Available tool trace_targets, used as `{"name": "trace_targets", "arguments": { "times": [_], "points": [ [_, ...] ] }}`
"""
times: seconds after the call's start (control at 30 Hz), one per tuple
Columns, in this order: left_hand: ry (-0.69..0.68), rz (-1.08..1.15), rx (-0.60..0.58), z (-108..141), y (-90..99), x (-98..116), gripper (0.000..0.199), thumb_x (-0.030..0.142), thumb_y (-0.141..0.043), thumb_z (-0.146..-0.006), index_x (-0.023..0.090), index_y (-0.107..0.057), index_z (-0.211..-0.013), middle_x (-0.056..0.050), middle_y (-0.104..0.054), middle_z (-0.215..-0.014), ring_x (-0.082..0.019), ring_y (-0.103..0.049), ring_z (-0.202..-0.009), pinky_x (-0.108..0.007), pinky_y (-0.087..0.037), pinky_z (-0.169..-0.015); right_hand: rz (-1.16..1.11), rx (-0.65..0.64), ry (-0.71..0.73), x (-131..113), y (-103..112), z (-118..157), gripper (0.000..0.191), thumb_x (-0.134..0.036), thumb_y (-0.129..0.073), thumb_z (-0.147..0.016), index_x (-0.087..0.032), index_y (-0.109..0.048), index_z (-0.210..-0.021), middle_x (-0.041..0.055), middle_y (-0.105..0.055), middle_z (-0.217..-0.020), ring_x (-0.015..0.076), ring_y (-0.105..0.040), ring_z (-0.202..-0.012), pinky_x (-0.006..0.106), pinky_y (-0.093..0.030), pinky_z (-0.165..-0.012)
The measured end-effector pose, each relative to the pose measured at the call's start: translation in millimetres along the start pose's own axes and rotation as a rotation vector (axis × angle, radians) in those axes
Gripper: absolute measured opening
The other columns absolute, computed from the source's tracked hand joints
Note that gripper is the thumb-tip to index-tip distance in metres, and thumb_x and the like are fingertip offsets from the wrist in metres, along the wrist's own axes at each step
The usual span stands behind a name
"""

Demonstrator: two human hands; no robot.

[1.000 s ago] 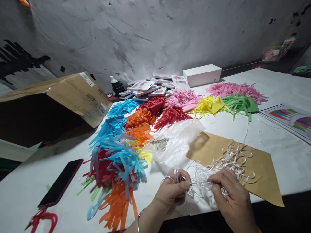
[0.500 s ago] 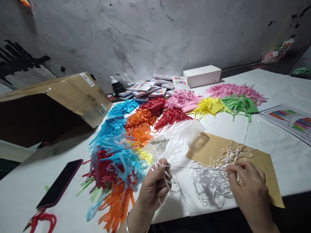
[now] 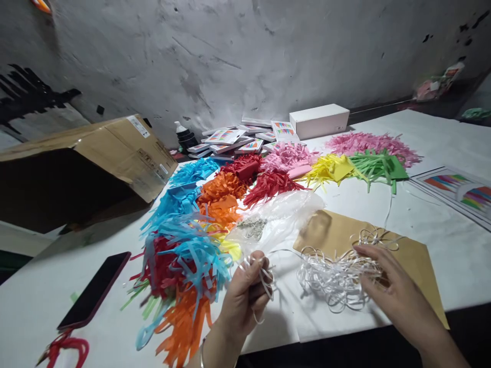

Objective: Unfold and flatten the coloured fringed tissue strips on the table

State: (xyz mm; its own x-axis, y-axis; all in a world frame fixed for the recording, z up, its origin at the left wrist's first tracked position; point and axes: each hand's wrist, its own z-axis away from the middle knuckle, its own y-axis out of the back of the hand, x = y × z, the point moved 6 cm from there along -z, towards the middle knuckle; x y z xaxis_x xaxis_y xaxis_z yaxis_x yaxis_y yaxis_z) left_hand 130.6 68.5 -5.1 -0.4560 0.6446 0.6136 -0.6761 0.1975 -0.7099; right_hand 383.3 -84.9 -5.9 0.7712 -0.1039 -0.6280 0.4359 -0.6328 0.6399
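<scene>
A thin white ribbon (image 3: 267,278) is pinched between the thumb and fingers of my left hand (image 3: 249,291), with loops hanging from the grip. One strand runs from there to a tangled heap of white ribbon (image 3: 333,281) on the table. My right hand (image 3: 387,289) is at the right side of that heap, thumb and fingers apart and touching or just over its strands. Under the heap's right part lies a brown paper sheet (image 3: 406,266). Behind my left hand is a clear plastic bag (image 3: 280,214) with greyish thin cord (image 3: 251,229) in it.
Fringed paper bundles in blue (image 3: 184,245), orange (image 3: 222,189), red (image 3: 270,186), pink (image 3: 372,145), yellow (image 3: 332,168) and green (image 3: 379,168) curve around the bag. A phone (image 3: 95,289) and open carton (image 3: 123,153) are left. Flat packages (image 3: 230,137) and a white box (image 3: 320,120) stand behind.
My right hand has let go of the taut strand and opened over the heap. The strand between my hands now hangs slack. My left hand has hardly moved.
</scene>
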Motion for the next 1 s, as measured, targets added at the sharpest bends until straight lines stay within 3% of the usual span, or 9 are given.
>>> {"name": "trace_targets", "arguments": {
  "times": [0.1, 0.2, 0.27, 0.4, 0.53, 0.67, 0.77, 0.87, 1.0],
  "points": [
    [0.110, -0.108, -0.084, 4, -12.7, -20, 0.046, 0.039, -0.091, -0.071, 0.019, -0.050, -0.076, 0.014, -0.030, -0.051, 0.000, -0.009, -0.041, -0.007, -0.016, -0.031, -0.099, -0.173, 0.212, -49, -18, 0, 0.052, -0.032, -0.056, -0.094, -0.028, -0.045, -0.145, 0.0044, -0.058, -0.144, 0.0205, -0.054, -0.135, 0.032, -0.053, -0.102],
    [0.169, -0.138, -0.176, 10, -21.0, -33, 0.045, 0.039, -0.091, -0.072, 0.019, -0.050, -0.076, 0.013, -0.029, -0.052, -0.001, -0.008, -0.043, -0.007, -0.015, -0.033, -0.084, -0.174, 0.350, -88, -43, -4, 0.054, -0.031, -0.057, -0.097, -0.023, -0.040, -0.147, 0.0092, -0.060, -0.141, 0.0236, -0.054, -0.134, 0.048, -0.041, -0.115],
    [0.179, -0.134, -0.221, 14, -21.6, -33, 0.043, 0.038, -0.090, -0.073, 0.018, -0.052, -0.075, 0.012, -0.031, -0.054, -0.001, -0.011, -0.044, -0.007, -0.015, -0.034, -0.072, -0.136, 0.411, -101, -61, -7, 0.040, -0.024, -0.055, -0.099, -0.022, -0.049, -0.138, 0.0082, -0.067, -0.127, 0.0231, -0.062, -0.121, 0.054, -0.036, -0.117],
    [0.046, -0.046, -0.165, 20, -7.2, 2, 0.040, 0.035, -0.093, -0.069, 0.017, -0.057, -0.075, 0.010, -0.038, -0.056, -0.001, -0.014, -0.043, -0.008, -0.013, -0.034, -0.100, -0.070, 0.423, -92, -80, -12, 0.022, -0.007, -0.048, -0.099, -0.023, -0.061, -0.106, -0.0013, -0.068, -0.088, 0.0161, -0.065, -0.083, 0.051, -0.039, -0.109],
    [-0.197, 0.015, 0.015, 24, 16.5, 44, 0.034, 0.026, -0.093, -0.068, 0.018, -0.062, -0.080, 0.008, -0.043, -0.061, -0.002, -0.026, -0.044, -0.008, -0.011, -0.035, -0.114, -0.030, 0.356, -75, -71, -11, 0.014, -0.011, -0.050, -0.100, -0.021, -0.059, -0.101, 0.0012, -0.066, -0.087, 0.0181, -0.061, -0.083, 0.042, -0.047, -0.093],
    [-0.038, -0.048, -0.155, 24, 6.9, 17, 0.030, 0.028, -0.088, -0.074, 0.017, -0.061, -0.077, 0.009, -0.033, -0.057, -0.002, -0.016, -0.045, -0.009, -0.014, -0.036, -0.135, -0.046, 0.391, -97, -74, -7, 0.028, -0.023, -0.053, -0.102, -0.016, -0.054, -0.128, 0.0092, -0.066, -0.111, 0.0228, -0.059, -0.106, 0.042, -0.045, -0.098],
    [0.039, -0.039, -0.291, 28, -8.3, -2, 0.032, 0.031, -0.085, -0.078, 0.016, -0.057, -0.074, 0.010, -0.028, -0.057, -0.002, -0.013, -0.045, -0.010, -0.016, -0.038, -0.152, -0.125, 0.494, -121, -92, -2, 0.023, -0.019, -0.050, -0.101, -0.018, -0.058, -0.123, 0.0050, -0.067, -0.100, 0.0207, -0.062, -0.095, 0.046, -0.038, -0.108],
    [-0.078, 0.018, -0.300, 33, -13.0, 15, 0.032, 0.029, -0.084, -0.079, 0.015, -0.056, -0.071, 0.009, -0.027, -0.059, -0.002, -0.015, -0.046, -0.010, -0.020, -0.040, -0.173, -0.146, 0.481, -121, -100, 0, 0.022, -0.007, -0.043, -0.099, -0.022, -0.059, -0.094, -0.0021, -0.061, -0.078, 0.0157, -0.058, -0.074, 0.046, -0.038, -0.106],
    [-0.155, 0.049, -0.230, 36, -2.9, 34, 0.023, 0.021, -0.080, -0.082, 0.016, -0.059, -0.074, 0.008, -0.029, -0.062, -0.005, -0.017, -0.049, -0.008, -0.021, -0.038, -0.187, -0.099, 0.400, -111, -90, -1, 0.015, -0.009, -0.045, -0.099, -0.020, -0.055, -0.099, 0.0024, -0.064, -0.088, 0.0180, -0.060, -0.084, 0.041, -0.043, -0.097]
  ]
}}
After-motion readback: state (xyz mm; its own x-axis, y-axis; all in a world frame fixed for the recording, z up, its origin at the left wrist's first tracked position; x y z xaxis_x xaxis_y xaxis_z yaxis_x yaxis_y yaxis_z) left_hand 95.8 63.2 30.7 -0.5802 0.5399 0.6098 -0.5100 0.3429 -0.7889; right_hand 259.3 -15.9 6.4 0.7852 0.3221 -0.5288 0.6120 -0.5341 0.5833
